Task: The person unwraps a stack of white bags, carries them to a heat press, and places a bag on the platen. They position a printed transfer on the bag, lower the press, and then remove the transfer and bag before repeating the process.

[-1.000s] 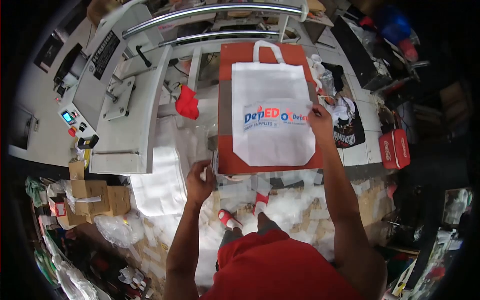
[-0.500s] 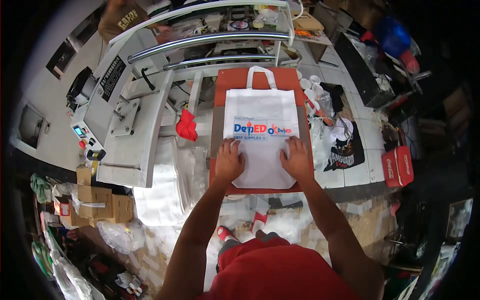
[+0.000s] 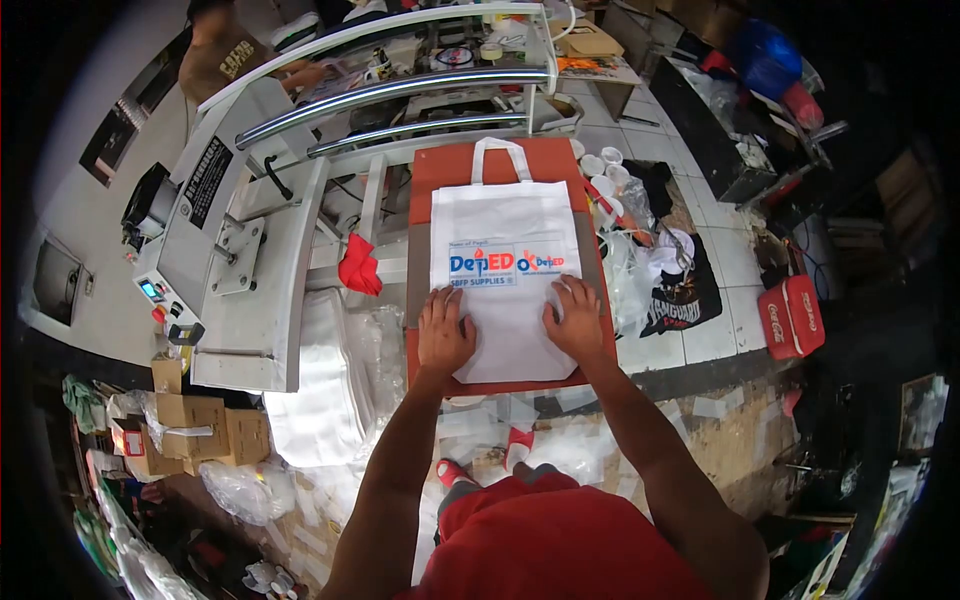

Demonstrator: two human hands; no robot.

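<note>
A white tote bag (image 3: 505,340) lies flat on a reddish-brown press bed (image 3: 428,165), its handle loop pointing away from me. Across its middle is a printed transfer sheet (image 3: 505,264) with blue and red "DepED" lettering. My left hand (image 3: 446,330) rests on the bag's left edge just below the print, fingers stretched out. On the opposite edge lies my right hand (image 3: 575,322), fingers spread, also just under the print. Neither hand grips anything.
A heat press (image 3: 215,210) with a control box stands left, a red cloth (image 3: 358,266) on its frame. Stacked white bags (image 3: 325,390) lie below. Right are plastic cups, a black printed cloth (image 3: 690,290) and a red cooler (image 3: 791,317). Another person (image 3: 225,55) is at the far left.
The whole view has shifted slightly, moving the bag and press a little left in the picture. Both hands remain on the bag below the print.
</note>
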